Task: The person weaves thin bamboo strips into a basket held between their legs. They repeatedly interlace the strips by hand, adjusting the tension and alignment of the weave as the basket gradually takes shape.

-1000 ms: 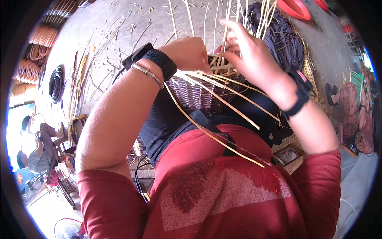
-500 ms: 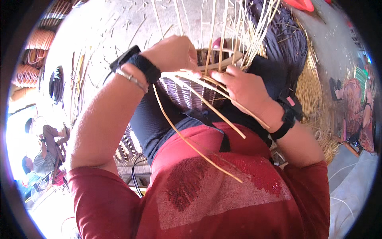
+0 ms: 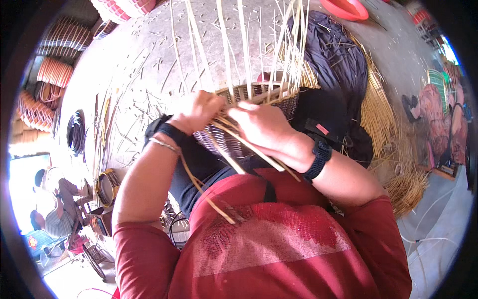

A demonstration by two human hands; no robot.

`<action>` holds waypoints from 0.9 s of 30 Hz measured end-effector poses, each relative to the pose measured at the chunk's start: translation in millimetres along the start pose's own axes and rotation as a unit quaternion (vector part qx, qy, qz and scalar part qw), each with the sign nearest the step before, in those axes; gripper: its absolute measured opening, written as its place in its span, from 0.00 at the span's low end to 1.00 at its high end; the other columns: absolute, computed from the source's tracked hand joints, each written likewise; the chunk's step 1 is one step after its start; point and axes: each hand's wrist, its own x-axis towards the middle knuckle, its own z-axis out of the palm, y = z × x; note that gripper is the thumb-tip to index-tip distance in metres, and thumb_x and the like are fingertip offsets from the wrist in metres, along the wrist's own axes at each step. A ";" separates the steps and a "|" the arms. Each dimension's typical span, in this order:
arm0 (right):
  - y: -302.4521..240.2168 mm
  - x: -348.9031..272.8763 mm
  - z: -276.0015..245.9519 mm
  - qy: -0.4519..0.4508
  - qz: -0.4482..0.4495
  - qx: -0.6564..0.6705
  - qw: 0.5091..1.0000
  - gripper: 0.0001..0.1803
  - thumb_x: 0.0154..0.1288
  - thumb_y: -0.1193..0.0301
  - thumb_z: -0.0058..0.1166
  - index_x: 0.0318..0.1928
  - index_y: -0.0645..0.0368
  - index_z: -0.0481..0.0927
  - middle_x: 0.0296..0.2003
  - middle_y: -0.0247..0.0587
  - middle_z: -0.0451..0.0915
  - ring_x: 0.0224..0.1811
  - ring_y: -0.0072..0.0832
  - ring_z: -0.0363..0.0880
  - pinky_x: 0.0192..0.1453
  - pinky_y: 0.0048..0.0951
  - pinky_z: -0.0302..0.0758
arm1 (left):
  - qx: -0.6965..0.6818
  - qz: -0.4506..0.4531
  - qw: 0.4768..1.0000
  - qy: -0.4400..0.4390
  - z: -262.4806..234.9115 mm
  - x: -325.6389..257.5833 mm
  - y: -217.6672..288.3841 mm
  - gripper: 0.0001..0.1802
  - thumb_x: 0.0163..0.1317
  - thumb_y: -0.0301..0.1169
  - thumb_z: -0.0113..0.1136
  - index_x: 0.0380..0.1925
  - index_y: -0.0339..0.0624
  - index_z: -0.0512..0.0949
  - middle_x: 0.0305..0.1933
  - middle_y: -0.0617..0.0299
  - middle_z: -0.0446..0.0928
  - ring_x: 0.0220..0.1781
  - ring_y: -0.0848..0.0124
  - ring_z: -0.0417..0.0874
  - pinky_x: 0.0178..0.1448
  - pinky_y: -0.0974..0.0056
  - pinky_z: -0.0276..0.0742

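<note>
A dark wicker basket [image 3: 219, 141] with a pale rim sits tilted on my lap, and long pale stakes [image 3: 245, 45] stand up from its far side. My left hand [image 3: 200, 110] is closed at the rim on the left, pinching a wicker strand. Close beside it, my right hand [image 3: 261, 124] is closed over the rim, its thumb and fingers pressed on the wicker strands there. Several bent-over strand ends [image 3: 227, 152] stick out from the rim toward me. One long thin strand [image 3: 196, 184] hangs down by my left wrist onto my red shirt.
Dark cloth [image 3: 333, 55] covers a bundle of straw-coloured rods [image 3: 376, 114] at the right. A red basin [image 3: 346, 7] is at the far right. Stacked baskets [image 3: 54, 72], a dark coil [image 3: 76, 133] and a seated person [image 3: 57, 214] are to the left. Cut scraps litter the floor.
My head view has shifted, so the basket appears lower and further left. Both hands have moved left along the rim, the right one now closer to the left. The long hanging strand has swung left.
</note>
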 end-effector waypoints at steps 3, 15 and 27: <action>-17.4 16.8 3.5 0.037 -0.065 0.045 0.996 0.08 0.66 0.70 0.57 0.39 0.61 0.83 0.36 0.51 0.86 0.34 0.50 0.90 0.40 0.51 0.85 | -0.116 -0.047 0.992 -0.018 -8.2 -22.2 -32.7 0.15 0.64 0.29 0.65 0.50 0.48 0.87 0.41 0.55 0.84 0.43 0.54 0.85 0.48 0.53 0.83; 25.0 34.2 12.0 -0.012 -0.031 0.064 0.997 0.22 0.67 0.76 0.53 0.60 0.53 0.86 0.47 0.51 0.88 0.45 0.53 0.89 0.51 0.50 0.86 | -0.249 -0.335 0.906 -0.067 -43.5 2.3 -14.6 0.21 0.78 0.39 0.63 0.62 0.37 0.83 0.58 0.45 0.86 0.61 0.53 0.87 0.64 0.54 0.82; 19.9 32.3 10.1 -0.049 -0.022 0.055 0.997 0.20 0.72 0.76 0.52 0.61 0.57 0.85 0.50 0.54 0.88 0.50 0.52 0.89 0.55 0.47 0.86 | -0.197 -0.285 0.938 0.007 -52.5 -8.2 67.9 0.37 0.53 0.18 0.69 0.67 0.34 0.77 0.65 0.40 0.79 0.67 0.42 0.81 0.73 0.49 0.78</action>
